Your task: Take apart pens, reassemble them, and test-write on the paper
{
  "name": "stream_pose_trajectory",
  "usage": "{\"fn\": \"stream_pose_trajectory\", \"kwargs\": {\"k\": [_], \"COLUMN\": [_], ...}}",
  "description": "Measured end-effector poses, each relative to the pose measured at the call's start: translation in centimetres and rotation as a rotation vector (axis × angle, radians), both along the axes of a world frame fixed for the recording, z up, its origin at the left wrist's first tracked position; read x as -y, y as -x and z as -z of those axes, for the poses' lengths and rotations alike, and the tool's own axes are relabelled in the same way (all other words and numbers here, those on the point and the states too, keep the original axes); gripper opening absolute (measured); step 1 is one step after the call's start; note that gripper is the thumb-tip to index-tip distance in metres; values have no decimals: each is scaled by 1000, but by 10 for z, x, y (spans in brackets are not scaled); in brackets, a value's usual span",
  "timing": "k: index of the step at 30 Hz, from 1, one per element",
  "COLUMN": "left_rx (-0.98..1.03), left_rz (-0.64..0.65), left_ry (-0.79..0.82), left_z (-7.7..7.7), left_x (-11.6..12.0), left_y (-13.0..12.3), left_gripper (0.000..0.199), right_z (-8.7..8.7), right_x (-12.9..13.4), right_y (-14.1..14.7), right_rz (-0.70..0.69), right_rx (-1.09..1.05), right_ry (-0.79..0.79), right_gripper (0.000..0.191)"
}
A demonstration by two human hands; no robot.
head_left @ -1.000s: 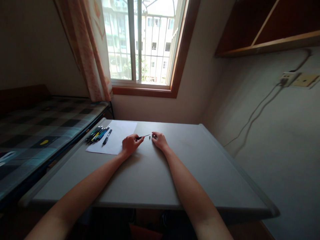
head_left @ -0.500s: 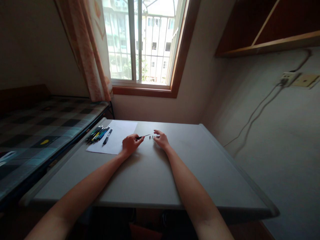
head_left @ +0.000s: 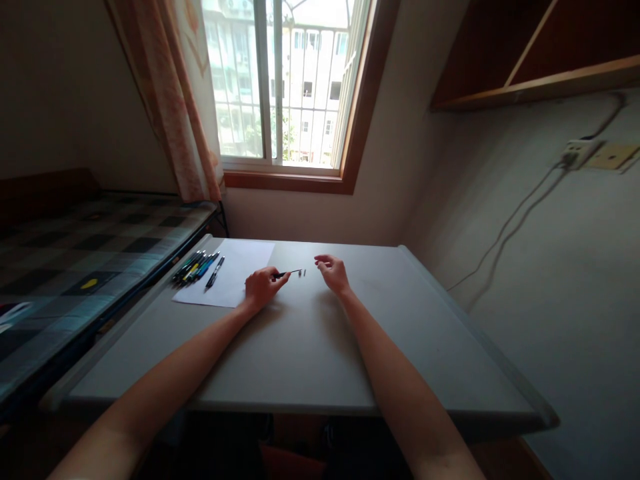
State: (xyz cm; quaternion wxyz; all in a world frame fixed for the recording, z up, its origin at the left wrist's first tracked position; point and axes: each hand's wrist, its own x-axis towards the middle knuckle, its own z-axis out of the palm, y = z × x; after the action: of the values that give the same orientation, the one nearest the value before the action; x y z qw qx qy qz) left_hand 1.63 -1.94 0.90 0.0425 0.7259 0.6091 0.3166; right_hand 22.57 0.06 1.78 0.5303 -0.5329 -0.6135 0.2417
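Note:
My left hand [head_left: 263, 287] is closed on a slim black pen [head_left: 280, 275], pinched between thumb and fingers. From the pen a thin dark rod points right. Just past its tip, two tiny dark pieces [head_left: 303, 273] stand or lie on the grey table [head_left: 320, 353]; they look like pen parts but are too small to tell. To the right of them my right hand [head_left: 333, 273] hovers with bent fingers apart, and nothing shows between them.
On the left, a white paper sheet [head_left: 240, 257] bears a pile of pens [head_left: 193, 268] and a single black pen [head_left: 215, 273]. A bed [head_left: 100, 267] borders the table's left side. A wall with cables [head_left: 505, 233] is on the right.
My right hand has drawn back a little to the right, away from the small pieces, its fingers bent more. My left hand keeps hold of the pen, nearly unmoved.

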Motion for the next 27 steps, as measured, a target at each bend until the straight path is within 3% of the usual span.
{"fn": "stream_pose_trajectory", "kwargs": {"k": [6, 12, 18, 24, 27], "left_rx": [-28, -51, -47, -37, -15], "left_rz": [6, 17, 92, 125, 159], "left_ry": [38, 36, -12, -24, -38], "left_z": [-1, 0, 3, 4, 5], "left_x": [0, -1, -3, -3, -4], "left_y": [0, -1, 1, 1, 1], "left_gripper": [45, 43, 35, 32, 30], "right_z": [12, 10, 3, 2, 3], "right_x": [1, 6, 5, 1, 1], "right_y": [15, 18, 13, -4, -7], "right_rz": [-49, -42, 88, 241, 259], "right_rx": [-74, -126, -367, -704, -726], "right_ry": [87, 82, 56, 208, 233], "right_gripper": [23, 26, 32, 26, 23]}}
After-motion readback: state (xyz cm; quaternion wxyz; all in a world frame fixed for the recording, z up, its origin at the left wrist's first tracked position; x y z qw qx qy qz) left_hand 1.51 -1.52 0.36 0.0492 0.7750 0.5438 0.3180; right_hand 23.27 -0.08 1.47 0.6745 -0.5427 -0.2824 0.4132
